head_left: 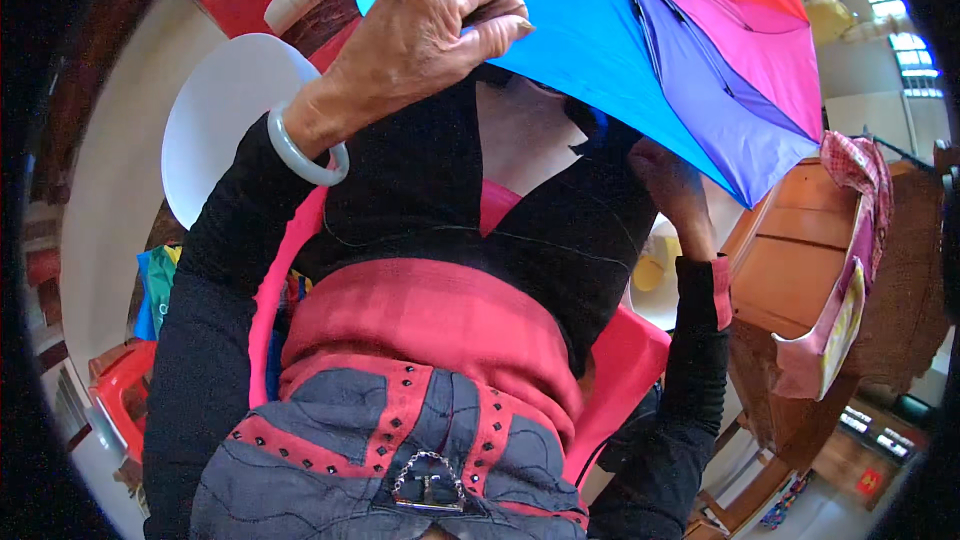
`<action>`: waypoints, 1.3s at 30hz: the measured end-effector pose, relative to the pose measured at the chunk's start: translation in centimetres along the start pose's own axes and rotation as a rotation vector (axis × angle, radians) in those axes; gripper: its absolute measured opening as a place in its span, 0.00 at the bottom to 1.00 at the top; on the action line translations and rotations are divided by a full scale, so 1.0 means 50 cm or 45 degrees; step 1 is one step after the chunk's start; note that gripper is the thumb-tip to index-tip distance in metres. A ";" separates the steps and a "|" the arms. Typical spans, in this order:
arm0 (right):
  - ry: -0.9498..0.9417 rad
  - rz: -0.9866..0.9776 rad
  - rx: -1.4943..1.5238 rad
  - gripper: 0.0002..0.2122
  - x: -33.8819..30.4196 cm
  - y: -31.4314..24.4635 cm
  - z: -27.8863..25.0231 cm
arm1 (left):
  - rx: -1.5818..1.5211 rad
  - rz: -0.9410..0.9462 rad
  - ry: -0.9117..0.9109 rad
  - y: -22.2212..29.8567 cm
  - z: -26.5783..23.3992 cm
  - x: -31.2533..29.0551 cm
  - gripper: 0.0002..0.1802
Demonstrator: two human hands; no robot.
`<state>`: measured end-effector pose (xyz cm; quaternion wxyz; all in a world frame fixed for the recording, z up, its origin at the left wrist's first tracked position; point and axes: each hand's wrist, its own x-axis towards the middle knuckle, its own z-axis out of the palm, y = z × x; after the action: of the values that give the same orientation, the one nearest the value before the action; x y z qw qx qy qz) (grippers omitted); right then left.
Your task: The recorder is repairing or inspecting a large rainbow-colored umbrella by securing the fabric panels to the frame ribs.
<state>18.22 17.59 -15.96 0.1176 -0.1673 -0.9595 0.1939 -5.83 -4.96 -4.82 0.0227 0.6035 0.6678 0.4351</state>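
An open multicoloured umbrella [600,40] with blue, purple, pink and red panels lies over my knees, its thin black ribs showing. My left hand [430,35], a pale bangle [300,155] on its wrist, is raised beside the blue panel. Its thumb and fingers are pinched together; whatever is between them is too small to make out. My right hand [668,180] reaches under the umbrella's near edge, so its fingers are hidden. A fine pale thread [430,227] curves across my black trousers [400,200].
I sit on a pink chair [625,360]. A white round stool top [230,120] is at my left, with a red plastic stool [125,395] behind it. Wooden furniture [800,250] with cloth [860,180] draped on it stands at the right. Colourful bags [158,285] lie at the left.
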 end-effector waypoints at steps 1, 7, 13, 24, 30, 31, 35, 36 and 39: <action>-0.023 -0.049 -0.046 0.03 0.005 0.002 0.009 | -0.001 0.003 -0.009 -0.001 0.003 -0.001 0.10; 0.075 -0.301 -0.481 0.03 0.037 -0.048 0.053 | 0.002 0.011 -0.048 -0.003 0.015 -0.008 0.10; -0.524 0.046 0.012 0.04 0.013 -0.034 -0.031 | -0.212 -0.105 -0.038 -0.005 -0.007 -0.003 0.11; 0.608 0.422 0.515 0.03 -0.120 -0.152 -0.412 | -0.331 -0.271 -0.113 -0.035 -0.064 0.023 0.12; 1.559 0.539 0.243 0.04 -0.168 -0.056 -0.480 | 0.019 -0.754 -0.431 -0.023 -0.139 0.108 0.14; 1.377 0.428 0.163 0.04 -0.151 -0.047 -0.448 | 0.008 -0.612 -0.465 -0.057 -0.147 0.112 0.14; 1.038 0.103 -0.270 0.03 -0.069 -0.050 -0.283 | 0.159 -0.618 -0.732 -0.155 -0.100 0.143 0.15; 1.030 0.152 -0.172 0.03 -0.062 -0.034 -0.249 | 0.225 -0.657 -0.822 -0.168 -0.083 0.153 0.15; 0.988 0.394 0.010 0.03 -0.055 -0.006 -0.216 | 0.395 -0.475 -0.886 -0.232 -0.046 0.157 0.14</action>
<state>23.80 19.92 -6.61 0.4405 -0.3698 -0.8067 0.1354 -18.37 1.47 -6.58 0.2340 0.5795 0.7756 0.0882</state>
